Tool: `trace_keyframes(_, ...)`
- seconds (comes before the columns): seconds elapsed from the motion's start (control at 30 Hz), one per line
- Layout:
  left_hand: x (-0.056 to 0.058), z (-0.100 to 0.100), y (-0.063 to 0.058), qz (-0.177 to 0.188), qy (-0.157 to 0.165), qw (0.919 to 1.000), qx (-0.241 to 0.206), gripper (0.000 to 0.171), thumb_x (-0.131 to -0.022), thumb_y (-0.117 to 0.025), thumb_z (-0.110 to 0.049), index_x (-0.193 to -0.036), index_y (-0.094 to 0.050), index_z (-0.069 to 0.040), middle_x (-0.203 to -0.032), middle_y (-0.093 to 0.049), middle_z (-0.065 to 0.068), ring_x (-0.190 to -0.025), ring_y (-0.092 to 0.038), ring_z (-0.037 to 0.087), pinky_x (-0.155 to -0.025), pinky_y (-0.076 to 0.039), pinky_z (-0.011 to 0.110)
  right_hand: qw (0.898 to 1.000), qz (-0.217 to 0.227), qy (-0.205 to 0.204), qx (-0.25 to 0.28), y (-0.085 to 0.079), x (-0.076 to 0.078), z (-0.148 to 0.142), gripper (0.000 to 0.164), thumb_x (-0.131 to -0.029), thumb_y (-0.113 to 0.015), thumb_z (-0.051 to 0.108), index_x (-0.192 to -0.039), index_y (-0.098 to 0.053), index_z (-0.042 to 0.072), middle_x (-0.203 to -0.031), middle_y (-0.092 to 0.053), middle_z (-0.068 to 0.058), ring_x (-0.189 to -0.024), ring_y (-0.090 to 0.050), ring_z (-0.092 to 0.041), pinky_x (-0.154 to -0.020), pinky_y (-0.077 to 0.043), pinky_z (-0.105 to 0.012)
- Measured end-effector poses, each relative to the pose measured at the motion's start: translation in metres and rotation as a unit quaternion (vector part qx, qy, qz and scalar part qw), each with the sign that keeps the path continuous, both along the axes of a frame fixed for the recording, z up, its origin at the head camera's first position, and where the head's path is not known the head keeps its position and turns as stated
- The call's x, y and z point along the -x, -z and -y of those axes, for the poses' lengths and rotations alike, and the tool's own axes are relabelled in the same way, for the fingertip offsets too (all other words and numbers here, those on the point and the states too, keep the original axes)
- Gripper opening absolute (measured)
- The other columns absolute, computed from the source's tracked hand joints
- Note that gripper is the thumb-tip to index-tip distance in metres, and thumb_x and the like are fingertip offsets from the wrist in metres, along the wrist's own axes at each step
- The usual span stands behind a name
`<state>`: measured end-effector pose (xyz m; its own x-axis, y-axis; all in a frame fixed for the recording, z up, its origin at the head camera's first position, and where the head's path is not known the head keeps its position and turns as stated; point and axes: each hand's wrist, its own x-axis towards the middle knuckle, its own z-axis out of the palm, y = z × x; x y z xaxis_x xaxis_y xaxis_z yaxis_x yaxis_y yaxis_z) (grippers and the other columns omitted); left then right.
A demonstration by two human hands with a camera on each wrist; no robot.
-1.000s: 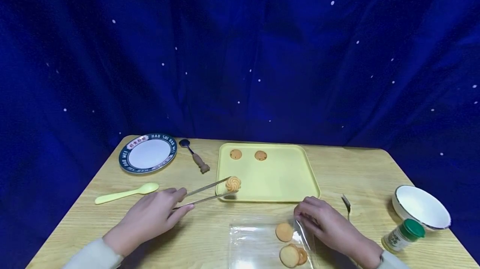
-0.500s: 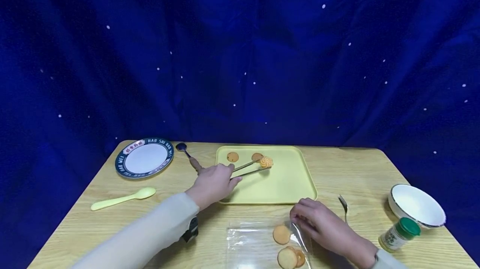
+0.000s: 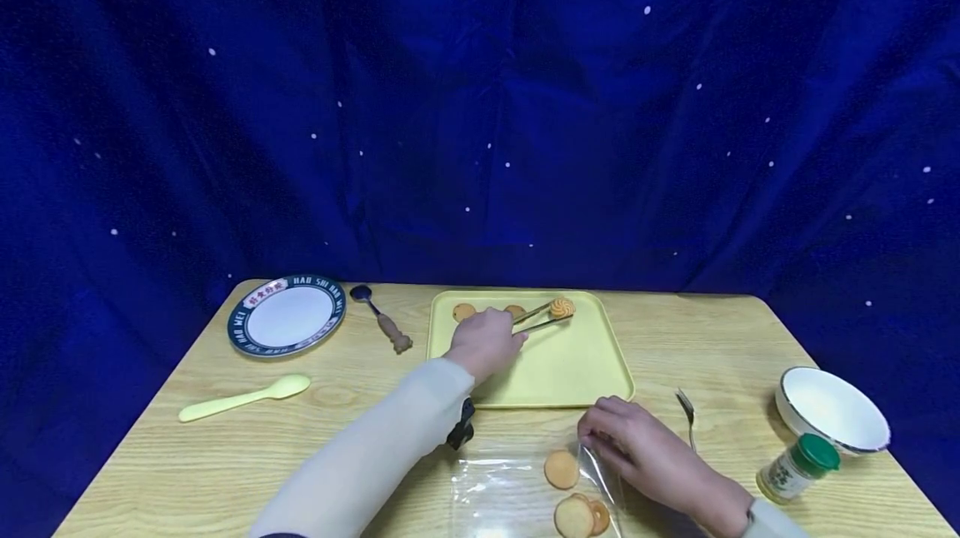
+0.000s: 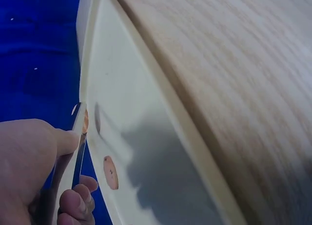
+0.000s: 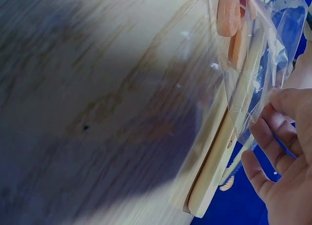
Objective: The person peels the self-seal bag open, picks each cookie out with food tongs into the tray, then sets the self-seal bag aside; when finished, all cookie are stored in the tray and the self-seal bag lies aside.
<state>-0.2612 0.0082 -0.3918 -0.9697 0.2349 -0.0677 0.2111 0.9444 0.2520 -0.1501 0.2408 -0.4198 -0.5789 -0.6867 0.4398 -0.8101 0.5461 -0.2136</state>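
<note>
My left hand point(image 3: 487, 342) grips metal tongs point(image 3: 536, 324) over the yellow tray point(image 3: 555, 371). At the tips of the tongs is a swirl cookie point(image 3: 562, 309), raised off the tray, its shadow falling there in the left wrist view. Two flat round cookies lie along the tray's far side: the left one point(image 3: 462, 311) and another point(image 3: 514, 310), each partly hidden by the hand or tongs. My right hand point(image 3: 637, 446) pinches the edge of a clear plastic bag point(image 3: 491, 488). Inside the bag are a round cookie point(image 3: 561, 470) and a small overlapping pile of cookies point(image 3: 573, 515).
At left are a blue-rimmed plate point(image 3: 288, 317), a dark spoon point(image 3: 386, 326) with a brown handle, and a pale yellow spoon point(image 3: 247, 399). To the right stand a fork point(image 3: 687, 415), a green-capped shaker point(image 3: 798, 469) and a white bowl point(image 3: 832, 409). A blue curtain point(image 3: 480, 105) hangs behind.
My left hand has carried the swirl cookie in the tongs from the tray's near left corner to its far right part. The right hand keeps its hold on the bag.
</note>
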Motion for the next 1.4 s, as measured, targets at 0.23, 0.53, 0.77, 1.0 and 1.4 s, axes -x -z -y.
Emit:
trace_keyframes(0.23, 0.001, -0.012, 0.002, -0.003, 0.005, 0.9997, 0.022, 0.038, -0.097, -0.052, -0.048, -0.106, -0.07, -0.016, -0.104, -0.072, 0.003, -0.084, -0.067, 0.019, -0.069, -0.052, 0.034, 1.0, 0.0, 0.001, -0.004, -0.001, 0.001, 0.002, 0.02, -0.086, -0.069, 0.008, -0.091, -0.062, 0.025, -0.09, -0.057, 0.019, -0.083, -0.051, 0.004, -0.071, -0.044, -0.015)
trace_keyframes(0.53, 0.001, -0.015, 0.003, -0.002, 0.004, 0.9998, 0.021, 0.04, -0.097, -0.051, -0.047, -0.111, -0.069, -0.014, -0.108, -0.072, 0.003, -0.093, -0.067, 0.019, -0.077, -0.054, 0.035, 1.0, -0.004, 0.013, -0.013, -0.001, 0.001, 0.002, 0.025, -0.082, -0.072, 0.005, -0.091, -0.061, 0.026, -0.09, -0.056, 0.02, -0.083, -0.05, 0.005, -0.072, -0.044, -0.015)
trace_keyframes(0.77, 0.001, -0.01, 0.002, -0.009, 0.007, 0.9999, 0.005, 0.039, -0.097, -0.051, -0.047, -0.108, -0.067, -0.013, -0.1, -0.072, 0.002, -0.088, -0.067, 0.018, -0.077, -0.053, 0.034, 1.0, -0.003, 0.009, -0.012, -0.001, 0.001, 0.002, 0.023, -0.084, -0.07, 0.006, -0.091, -0.061, 0.026, -0.09, -0.057, 0.019, -0.084, -0.051, 0.004, -0.072, -0.045, -0.016)
trace_keyframes(1.0, -0.014, 0.013, -0.011, -0.013, 0.017, 0.9995, -0.024, 0.051, -0.096, -0.049, -0.053, -0.12, -0.061, -0.009, -0.081, -0.067, 0.001, -0.066, -0.06, 0.014, -0.066, -0.051, 0.034, 1.0, 0.0, 0.008, -0.004, 0.001, 0.0, 0.006, 0.025, -0.083, -0.071, 0.004, -0.09, -0.061, 0.026, -0.088, -0.056, 0.02, -0.082, -0.051, 0.004, -0.07, -0.044, -0.015)
trace_keyframes(1.4, -0.09, 0.141, -0.027, -0.198, 0.128, 0.9718, -0.008, 0.036, -0.093, -0.056, -0.052, -0.095, -0.057, -0.016, -0.078, -0.061, -0.006, -0.057, -0.049, 0.004, -0.051, -0.04, 0.026, 1.0, 0.02, 0.017, 0.002, 0.002, 0.001, 0.005, 0.019, -0.086, -0.071, 0.007, -0.091, -0.062, 0.023, -0.087, -0.058, 0.019, -0.081, -0.051, 0.006, -0.069, -0.045, -0.013)
